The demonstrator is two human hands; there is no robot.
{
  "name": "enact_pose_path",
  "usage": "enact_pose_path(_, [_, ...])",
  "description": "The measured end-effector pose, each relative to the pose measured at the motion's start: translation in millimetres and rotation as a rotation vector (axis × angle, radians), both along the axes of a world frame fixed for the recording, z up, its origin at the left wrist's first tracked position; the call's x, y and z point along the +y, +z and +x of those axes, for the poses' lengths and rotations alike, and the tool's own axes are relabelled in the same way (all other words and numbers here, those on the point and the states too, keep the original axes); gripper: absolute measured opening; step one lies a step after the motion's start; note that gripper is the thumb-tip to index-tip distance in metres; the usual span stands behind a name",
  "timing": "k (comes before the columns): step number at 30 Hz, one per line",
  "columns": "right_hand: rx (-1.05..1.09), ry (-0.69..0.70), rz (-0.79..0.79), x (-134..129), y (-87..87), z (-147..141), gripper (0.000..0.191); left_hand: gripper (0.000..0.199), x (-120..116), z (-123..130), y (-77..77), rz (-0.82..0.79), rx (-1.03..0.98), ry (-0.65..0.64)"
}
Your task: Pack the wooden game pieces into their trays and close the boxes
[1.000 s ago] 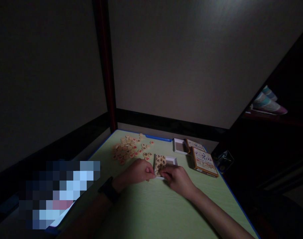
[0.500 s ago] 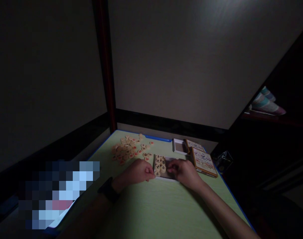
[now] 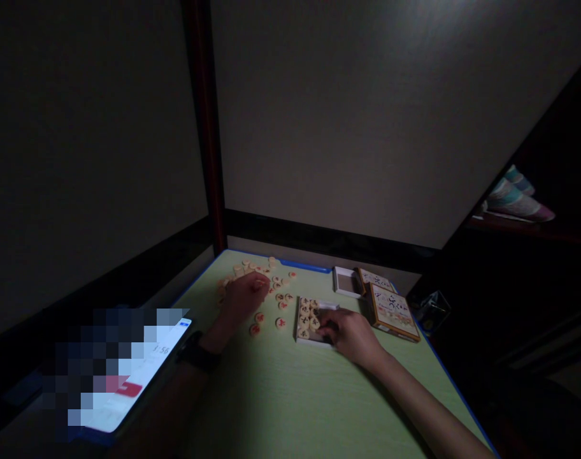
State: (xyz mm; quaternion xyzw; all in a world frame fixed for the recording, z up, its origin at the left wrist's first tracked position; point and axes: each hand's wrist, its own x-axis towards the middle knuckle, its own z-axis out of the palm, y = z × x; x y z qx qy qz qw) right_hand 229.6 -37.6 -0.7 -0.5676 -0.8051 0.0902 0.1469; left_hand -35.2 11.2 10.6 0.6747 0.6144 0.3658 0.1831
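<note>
Round xiangqi pieces (image 3: 281, 323) with red or black characters are spread over the far left of the green table. My left hand (image 3: 243, 298), a dark watch on its wrist, reaches over the pile with fingers curled; what lies in them is hidden. A shallow white-edged box (image 3: 314, 343) holds several pieces marked in black (image 3: 304, 322), set in rows along its left side. My right hand (image 3: 355, 335) is inside the box's right part, fingers closed together beside those pieces. Whatever its fingertips hold cannot be made out.
An open white box tray (image 3: 348, 284) stands at the back, beside two printed boxes (image 3: 393, 310) on the right. A lit phone (image 3: 142, 382) lies at the table's left edge. Walls rise behind and to the left of the table (image 3: 271, 395).
My left hand has left the box's left side and moved up and left over the pile, uncovering some red pieces. My right hand has stayed in the box, shifting slightly.
</note>
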Motion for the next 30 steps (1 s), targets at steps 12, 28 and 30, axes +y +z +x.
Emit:
enact_pose_path(12, [-0.294, 0.149, 0.059, 52, 44.3, -60, 0.02, 0.02, -1, -8, -9.3, 0.012, 0.453, -0.024])
enact_pose_path(28, [-0.45, 0.202, -0.01, 84, 39.9, -96, 0.024, 0.021, -5, -2, -10.7, 0.039, 0.509, -0.096])
enact_pose_path(30, [-0.413, 0.209, 0.018, 81, 47.9, -86, 0.026, 0.021, -5, -1, -12.4, 0.052, 0.49, -0.12])
